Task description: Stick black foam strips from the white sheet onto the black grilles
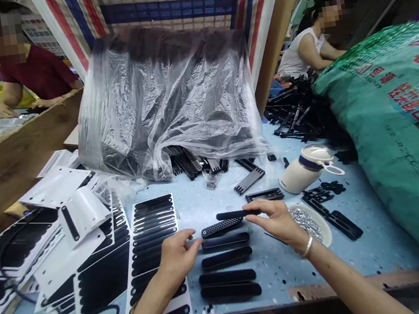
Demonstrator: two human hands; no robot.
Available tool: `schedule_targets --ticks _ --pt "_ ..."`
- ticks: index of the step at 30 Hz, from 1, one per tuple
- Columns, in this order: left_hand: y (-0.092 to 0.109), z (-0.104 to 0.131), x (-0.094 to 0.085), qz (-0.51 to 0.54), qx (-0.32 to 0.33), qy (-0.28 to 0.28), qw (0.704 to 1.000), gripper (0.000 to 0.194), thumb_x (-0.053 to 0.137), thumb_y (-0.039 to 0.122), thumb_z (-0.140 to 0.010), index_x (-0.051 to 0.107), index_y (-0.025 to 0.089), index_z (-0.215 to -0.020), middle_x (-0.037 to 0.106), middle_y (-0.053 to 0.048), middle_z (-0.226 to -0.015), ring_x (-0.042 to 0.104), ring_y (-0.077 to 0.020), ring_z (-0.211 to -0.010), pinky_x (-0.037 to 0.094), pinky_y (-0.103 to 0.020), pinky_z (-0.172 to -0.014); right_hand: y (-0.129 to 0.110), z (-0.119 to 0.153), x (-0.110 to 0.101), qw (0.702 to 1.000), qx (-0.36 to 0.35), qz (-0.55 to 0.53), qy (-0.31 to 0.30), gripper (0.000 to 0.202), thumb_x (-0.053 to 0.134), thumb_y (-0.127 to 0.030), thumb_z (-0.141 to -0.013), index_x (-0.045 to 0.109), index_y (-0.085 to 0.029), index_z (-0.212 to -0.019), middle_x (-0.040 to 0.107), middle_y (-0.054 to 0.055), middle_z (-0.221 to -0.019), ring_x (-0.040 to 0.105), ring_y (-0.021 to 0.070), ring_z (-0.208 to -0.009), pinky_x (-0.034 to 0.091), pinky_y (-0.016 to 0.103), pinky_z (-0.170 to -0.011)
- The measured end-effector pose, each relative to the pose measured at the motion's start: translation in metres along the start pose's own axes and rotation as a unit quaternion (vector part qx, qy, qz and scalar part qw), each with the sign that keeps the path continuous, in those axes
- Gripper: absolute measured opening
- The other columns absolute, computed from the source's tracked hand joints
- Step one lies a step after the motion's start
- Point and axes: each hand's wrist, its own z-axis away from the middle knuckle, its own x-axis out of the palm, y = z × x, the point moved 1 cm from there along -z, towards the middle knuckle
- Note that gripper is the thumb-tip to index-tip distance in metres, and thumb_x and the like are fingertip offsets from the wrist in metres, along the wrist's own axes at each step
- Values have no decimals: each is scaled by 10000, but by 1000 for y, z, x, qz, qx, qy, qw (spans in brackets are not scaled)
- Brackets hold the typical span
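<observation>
My right hand [276,220] pinches the right end of a slim black bar [229,215] with rounded ends, held level over the table. Just beneath it lies a black bar with a perforated face [221,227]. My left hand [179,253] is beside the left ends of the bars, thumb and forefinger apart, with nothing visible between them. Nearer to me, several smooth black bars [227,259] lie in a column. Under my left forearm is a white sheet [183,280] carrying rows of black rounded strips.
Further sheets and peeled backing [84,211] pile up at left. A plastic-covered heap [169,95] stands behind, with black parts spilling out. At right are a white bottle [303,170], a dish of small metal pieces [324,229] and a green sack [396,130]. Two people sit beyond.
</observation>
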Motion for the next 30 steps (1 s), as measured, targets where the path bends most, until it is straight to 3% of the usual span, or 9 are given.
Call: schedule_targets --ticks 6,12,19,30 --pt "2 -12 23 -32 -3 -81 996 158 643 263 -687 739 178 -779 653 -19 -579 565 -152 -500 416 -249 -535 21 -7 32 995 -14 -65 -78 118 688 -243 -754 736 -212 -858 758 61 -903 717 219 -844 580 361 -787" --pt "-3 -11 26 46 -20 -85 995 319 603 200 -700 723 152 -991 649 -2 -567 568 -147 -494 424 -247 -548 27 6 38 996 -15 -55 -63 130 677 -216 -756 732 -223 -873 752 64 -940 712 227 -861 580 390 -802" --pt "-7 -7 23 66 -27 -92 993 277 589 231 -723 731 119 -933 656 -15 -559 561 -142 -486 419 -233 -513 27 8 42 997 -54 -24 -53 133 655 -189 -770 728 -211 -878 751 75 -928 711 228 -854 583 388 -790" --pt "-4 -8 22 19 0 -91 996 244 545 217 -775 726 124 -909 648 -12 -557 567 -130 -492 428 -227 -534 26 -1 49 991 -83 11 -104 134 638 -211 -799 717 -202 -907 748 83 -932 710 231 -848 591 382 -771"
